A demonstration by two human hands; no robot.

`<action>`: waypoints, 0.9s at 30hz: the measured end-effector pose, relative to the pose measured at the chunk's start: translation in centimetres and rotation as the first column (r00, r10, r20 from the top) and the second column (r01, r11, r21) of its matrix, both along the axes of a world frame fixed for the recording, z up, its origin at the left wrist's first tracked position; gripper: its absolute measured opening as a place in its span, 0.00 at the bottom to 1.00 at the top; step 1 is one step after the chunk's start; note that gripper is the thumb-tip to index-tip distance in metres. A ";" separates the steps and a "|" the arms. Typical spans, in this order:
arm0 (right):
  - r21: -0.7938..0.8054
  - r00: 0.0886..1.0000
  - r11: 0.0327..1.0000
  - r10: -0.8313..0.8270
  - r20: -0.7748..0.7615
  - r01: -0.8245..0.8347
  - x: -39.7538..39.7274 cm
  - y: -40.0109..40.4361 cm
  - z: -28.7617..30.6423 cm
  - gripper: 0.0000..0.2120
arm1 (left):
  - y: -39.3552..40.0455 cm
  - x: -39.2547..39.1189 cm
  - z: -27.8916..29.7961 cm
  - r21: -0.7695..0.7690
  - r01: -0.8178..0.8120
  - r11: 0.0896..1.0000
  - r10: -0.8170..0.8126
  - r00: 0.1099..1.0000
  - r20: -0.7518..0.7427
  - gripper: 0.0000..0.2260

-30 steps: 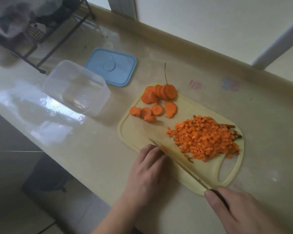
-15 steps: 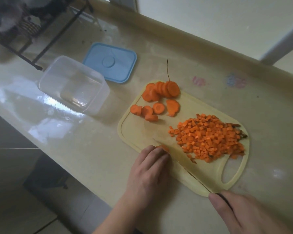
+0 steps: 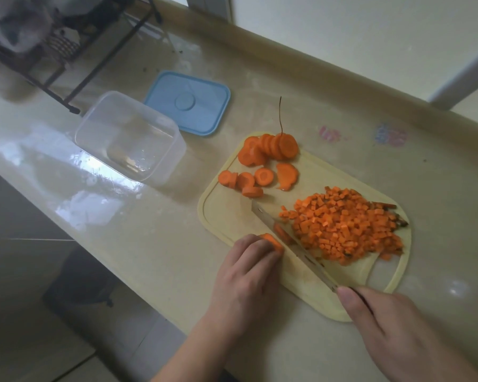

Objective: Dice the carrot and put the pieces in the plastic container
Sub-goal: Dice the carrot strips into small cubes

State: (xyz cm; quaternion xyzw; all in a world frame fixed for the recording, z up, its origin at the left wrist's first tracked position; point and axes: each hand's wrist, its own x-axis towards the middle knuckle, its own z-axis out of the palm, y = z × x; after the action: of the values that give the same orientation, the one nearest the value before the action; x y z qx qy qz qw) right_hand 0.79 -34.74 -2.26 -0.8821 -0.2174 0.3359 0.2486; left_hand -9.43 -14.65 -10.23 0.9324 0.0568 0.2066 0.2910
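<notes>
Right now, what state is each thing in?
plastic container: open, no carrot inside
blue lid: off, flat on counter
carrot rounds: sliced, undiced
diced pile: on cutting board
knife: gripped by right hand
carrot piece: held by left hand

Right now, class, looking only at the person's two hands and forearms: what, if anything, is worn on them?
The left hand and right hand are both bare: no gloves, rings, watch or bracelet show. Both forearms are uncovered as far as the frame's bottom edge, with no sleeve or cuff in view.
</notes>
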 end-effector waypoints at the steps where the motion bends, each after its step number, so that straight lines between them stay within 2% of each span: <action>1: -0.001 1.000 1.000 0.005 -0.001 -0.005 0.0 0.0 0.1 0.43 | 0.0 0.0 0.0 0.002 0.001 1.000 -0.001 1.000 0.002 0.07; 9: -0.029 0.998 0.999 0.047 0.032 -0.046 -1.1 -0.5 0.4 0.48 | 0.2 0.1 -0.2 -0.012 0.009 1.000 -0.009 1.000 0.003 0.08; 12: -0.151 0.992 0.985 0.097 0.086 -0.083 -1.4 -0.7 1.1 0.52 | 0.3 0.0 -0.1 -0.008 0.012 1.000 -0.012 1.000 0.002 0.10; 21: -0.266 0.994 0.958 0.112 0.019 -0.103 -1.2 -0.2 1.0 0.57 | 0.1 0.3 0.0 -0.022 -0.009 1.000 0.009 1.000 -0.006 0.11; 24: -0.241 0.990 0.963 0.135 0.037 -0.123 -1.2 1.1 0.2 0.53 | 0.1 0.4 0.0 -0.014 -0.018 1.000 0.018 1.000 0.008 0.10; 27: -0.116 0.983 0.986 0.135 0.122 -0.121 -0.7 2.6 -0.4 0.42 | 0.1 0.3 0.1 -0.001 -0.012 1.000 0.012 1.000 0.011 0.06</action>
State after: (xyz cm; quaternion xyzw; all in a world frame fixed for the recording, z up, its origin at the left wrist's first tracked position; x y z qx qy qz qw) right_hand 0.04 -32.19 -2.64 -0.8983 -0.2711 0.3046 0.1638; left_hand -9.10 -14.55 -10.12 0.9307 0.0609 0.2136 0.2907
